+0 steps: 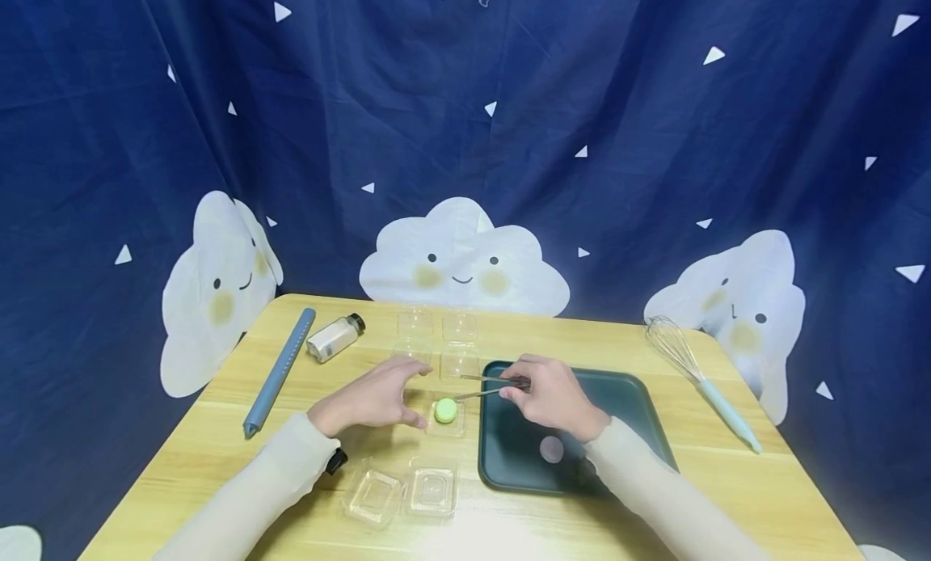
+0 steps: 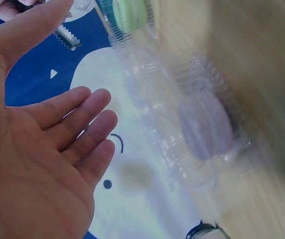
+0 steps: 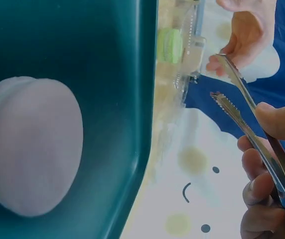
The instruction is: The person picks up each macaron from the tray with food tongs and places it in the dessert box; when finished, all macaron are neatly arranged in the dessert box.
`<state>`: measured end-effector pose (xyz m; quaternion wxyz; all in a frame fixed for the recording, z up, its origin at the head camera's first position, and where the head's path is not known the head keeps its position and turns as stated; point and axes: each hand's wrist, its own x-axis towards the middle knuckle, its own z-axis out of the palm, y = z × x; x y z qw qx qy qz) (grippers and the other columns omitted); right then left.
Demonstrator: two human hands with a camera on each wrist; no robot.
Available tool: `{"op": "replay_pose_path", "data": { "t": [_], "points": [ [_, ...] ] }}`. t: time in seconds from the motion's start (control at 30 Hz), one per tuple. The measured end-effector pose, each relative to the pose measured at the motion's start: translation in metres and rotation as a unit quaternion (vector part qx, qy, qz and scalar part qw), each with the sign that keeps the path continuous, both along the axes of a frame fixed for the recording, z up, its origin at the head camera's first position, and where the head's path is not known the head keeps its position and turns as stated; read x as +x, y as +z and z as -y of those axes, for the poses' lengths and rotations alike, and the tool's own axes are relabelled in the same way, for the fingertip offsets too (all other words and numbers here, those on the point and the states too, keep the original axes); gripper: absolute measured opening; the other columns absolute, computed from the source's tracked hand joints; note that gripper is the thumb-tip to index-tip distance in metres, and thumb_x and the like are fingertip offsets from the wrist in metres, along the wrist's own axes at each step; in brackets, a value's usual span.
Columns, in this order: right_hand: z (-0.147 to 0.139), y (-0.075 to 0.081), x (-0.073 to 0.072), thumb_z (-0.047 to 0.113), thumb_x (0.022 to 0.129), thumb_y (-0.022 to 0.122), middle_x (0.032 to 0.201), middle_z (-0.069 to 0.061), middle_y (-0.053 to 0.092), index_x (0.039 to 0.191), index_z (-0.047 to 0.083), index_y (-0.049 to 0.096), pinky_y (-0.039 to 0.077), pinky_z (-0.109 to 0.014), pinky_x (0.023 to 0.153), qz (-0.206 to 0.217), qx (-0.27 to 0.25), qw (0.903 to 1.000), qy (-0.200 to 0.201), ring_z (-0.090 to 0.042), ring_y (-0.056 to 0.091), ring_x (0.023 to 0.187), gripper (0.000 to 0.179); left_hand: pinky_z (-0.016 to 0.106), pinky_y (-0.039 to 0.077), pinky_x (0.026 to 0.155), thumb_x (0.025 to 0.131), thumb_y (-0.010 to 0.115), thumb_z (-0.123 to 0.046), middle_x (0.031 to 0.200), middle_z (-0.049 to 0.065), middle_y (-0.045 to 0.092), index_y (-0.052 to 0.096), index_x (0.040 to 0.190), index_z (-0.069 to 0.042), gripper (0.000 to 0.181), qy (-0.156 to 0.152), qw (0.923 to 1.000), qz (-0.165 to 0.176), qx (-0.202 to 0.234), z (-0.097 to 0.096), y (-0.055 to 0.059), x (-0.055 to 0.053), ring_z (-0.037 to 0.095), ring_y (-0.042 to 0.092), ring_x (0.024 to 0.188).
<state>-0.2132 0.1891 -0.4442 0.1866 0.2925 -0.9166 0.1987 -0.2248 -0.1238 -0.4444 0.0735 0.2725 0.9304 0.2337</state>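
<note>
My right hand (image 1: pixel 554 395) holds metal tongs (image 3: pixel 257 142) with serrated tips; the tips are apart with nothing between them. They point left over the edge of a dark green tray (image 1: pixel 618 390). On the tray lies a pale macaron (image 1: pixel 551 449), large in the right wrist view. A green macaron (image 1: pixel 445 411) sits in a clear plastic box (image 1: pixel 457 430) left of the tray. Beside that box my left hand (image 1: pixel 378 397) is spread, palm toward it, holding nothing. The left wrist view also shows a purple macaron (image 2: pixel 206 124) in clear plastic.
Several clear boxes stand behind, including one (image 1: pixel 460 326) at the back; an open one (image 1: pixel 432 490) lies in front. Leftward are a blue-grey rod (image 1: pixel 280 375) and a black-capped bottle (image 1: pixel 335 339). A whisk (image 1: pixel 730 415) lies right of the tray.
</note>
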Motion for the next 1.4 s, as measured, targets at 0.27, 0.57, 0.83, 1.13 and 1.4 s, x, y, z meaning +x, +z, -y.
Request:
{"op": "replay_pose_path", "data": {
  "t": [0.27, 0.57, 0.83, 1.13, 1.4],
  "points": [
    [-0.010, 0.006, 0.004, 0.024, 0.081, 0.084, 0.084, 0.011, 0.069, 0.094, 0.020, 0.079, 0.049, -0.018, 0.060, 0.003, -0.032, 0.9993, -0.017, 0.002, 0.055, 0.066, 0.015, 0.057, 0.032, 0.123, 0.074, 0.088, -0.041, 0.155, 0.009, 0.049, 0.051, 0.148, -0.014, 0.088, 0.007, 0.9994, -0.027, 0.020, 0.012, 0.016, 0.015, 0.033, 0.041, 0.147],
    [-0.033, 0.008, 0.014, 0.022, 0.081, 0.085, 0.088, 0.010, 0.073, 0.097, 0.018, 0.079, 0.059, -0.026, 0.071, 0.022, -0.061, 0.9966, -0.051, -0.003, 0.068, 0.079, 0.018, 0.059, 0.042, 0.115, 0.072, 0.088, -0.044, 0.153, 0.008, 0.049, 0.054, 0.144, -0.018, 0.083, -0.004, 0.9974, -0.039, 0.060, 0.038, 0.029, 0.044, 0.032, 0.049, 0.139],
    [-0.056, 0.006, 0.027, 0.021, 0.081, 0.084, 0.089, 0.009, 0.074, 0.098, 0.021, 0.079, 0.062, -0.027, 0.077, 0.057, -0.084, 0.9915, -0.081, -0.002, 0.068, 0.080, 0.017, 0.061, 0.046, 0.110, 0.071, 0.088, -0.047, 0.148, 0.005, 0.053, 0.054, 0.143, -0.019, 0.084, -0.021, 0.9971, 0.018, 0.071, 0.054, 0.024, 0.071, 0.031, 0.053, 0.133],
    [-0.086, -0.003, 0.040, 0.017, 0.078, 0.087, 0.090, 0.010, 0.075, 0.096, 0.025, 0.078, 0.061, -0.025, 0.075, 0.056, -0.088, 0.9886, -0.108, -0.002, 0.067, 0.081, 0.021, 0.051, 0.053, 0.102, 0.069, 0.088, -0.049, 0.143, 0.002, 0.056, 0.051, 0.145, -0.016, 0.091, -0.058, 0.9953, 0.050, 0.059, 0.070, 0.005, 0.085, 0.029, 0.057, 0.123],
    [-0.109, -0.013, 0.049, 0.011, 0.075, 0.087, 0.089, 0.005, 0.077, 0.094, 0.019, 0.079, 0.061, -0.023, 0.074, 0.064, -0.093, 0.9903, -0.081, -0.001, 0.068, 0.081, 0.021, 0.041, 0.050, 0.108, 0.068, 0.089, -0.049, 0.147, 0.002, 0.053, 0.047, 0.147, -0.010, 0.097, -0.069, 0.9872, 0.129, 0.062, 0.076, -0.005, 0.090, 0.030, 0.053, 0.130]
  ]
}}
